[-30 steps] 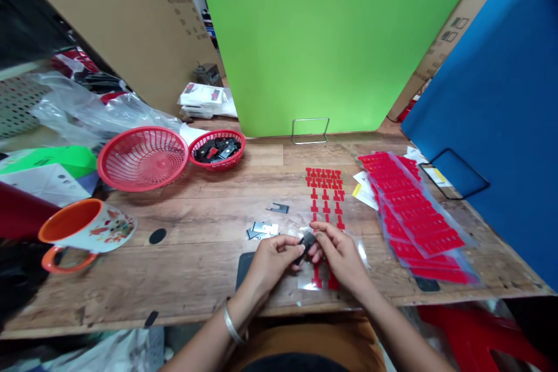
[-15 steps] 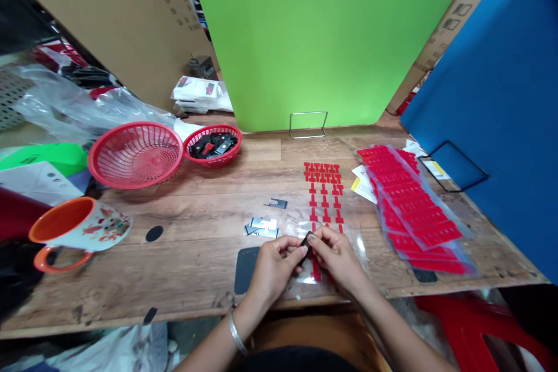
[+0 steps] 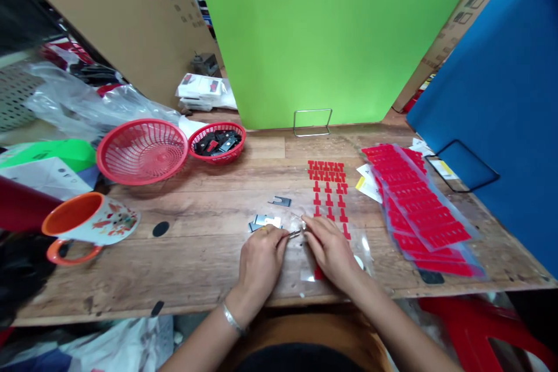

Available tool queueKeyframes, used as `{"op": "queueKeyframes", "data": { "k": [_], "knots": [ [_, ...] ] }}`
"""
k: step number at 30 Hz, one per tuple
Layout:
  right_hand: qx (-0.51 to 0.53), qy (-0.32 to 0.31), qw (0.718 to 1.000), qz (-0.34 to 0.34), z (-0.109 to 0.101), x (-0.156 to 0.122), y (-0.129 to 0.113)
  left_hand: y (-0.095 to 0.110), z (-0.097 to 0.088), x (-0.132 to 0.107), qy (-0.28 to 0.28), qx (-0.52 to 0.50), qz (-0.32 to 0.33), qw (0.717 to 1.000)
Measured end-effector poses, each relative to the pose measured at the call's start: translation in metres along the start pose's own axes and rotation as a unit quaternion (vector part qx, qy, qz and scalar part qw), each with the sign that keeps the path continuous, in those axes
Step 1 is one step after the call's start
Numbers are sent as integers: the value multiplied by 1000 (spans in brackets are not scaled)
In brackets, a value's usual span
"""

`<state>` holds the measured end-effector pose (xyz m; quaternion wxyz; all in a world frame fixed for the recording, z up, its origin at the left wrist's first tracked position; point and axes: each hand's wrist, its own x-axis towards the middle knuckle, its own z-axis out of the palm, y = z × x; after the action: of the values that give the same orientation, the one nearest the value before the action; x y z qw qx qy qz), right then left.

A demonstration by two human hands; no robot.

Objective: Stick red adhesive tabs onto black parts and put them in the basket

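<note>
My left hand (image 3: 260,260) and my right hand (image 3: 330,251) meet low over the wooden table (image 3: 204,256), near its front edge. Both pinch a small thin metal piece (image 3: 294,234) held edge-on between their fingertips. Under my right hand lies a clear sheet with red T-shaped stickers (image 3: 328,187). A few flat grey metal plates (image 3: 264,222) lie just beyond my left hand, and one more plate (image 3: 280,201) lies farther back.
Two red baskets stand at the back left: a large one (image 3: 142,151) and a small one (image 3: 217,142) with dark parts. An orange mug (image 3: 89,224) lies at the left. Stacked red sticker sheets (image 3: 421,212) sit at the right. Green (image 3: 340,35) and blue (image 3: 501,104) boards stand behind.
My hands lowered toward the table and shifted slightly forward. The small piece between my fingers turned from showing its dark face to edge-on.
</note>
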<state>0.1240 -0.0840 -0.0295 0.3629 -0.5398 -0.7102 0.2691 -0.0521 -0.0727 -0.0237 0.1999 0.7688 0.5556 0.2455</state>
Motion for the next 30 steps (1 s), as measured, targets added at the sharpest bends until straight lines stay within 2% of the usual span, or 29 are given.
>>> {"op": "queueKeyframes", "data": {
  "k": [3, 6, 14, 19, 22, 26, 28, 30],
  "knots": [
    [-80, -18, 993, -82, 10, -1, 6, -5, 1, -2, -13, 80, 7, 997],
    [-108, -36, 987, -116, 15, -3, 10, -7, 5, -3, -12, 100, 17, 995],
    [-136, -49, 977, -154, 16, -3, 11, -7, 5, -3, -6, 130, 45, 990],
    [-126, -35, 982, -138, 19, -1, 8, -5, 2, -1, -26, 111, 23, 993],
    [-62, 3, 993, -99, 12, 6, 9, -8, -4, 4, -48, 47, -4, 998],
    [-5, 95, 995, 32, -13, 30, 29, -12, -8, 18, -50, -126, -78, 988],
    [-16, 128, 989, 69, -28, 46, 47, -12, -7, 28, -59, -245, -121, 960],
    [-32, 142, 985, 89, -39, 64, 65, -10, -3, 38, -73, -362, -162, 915]
  ]
}}
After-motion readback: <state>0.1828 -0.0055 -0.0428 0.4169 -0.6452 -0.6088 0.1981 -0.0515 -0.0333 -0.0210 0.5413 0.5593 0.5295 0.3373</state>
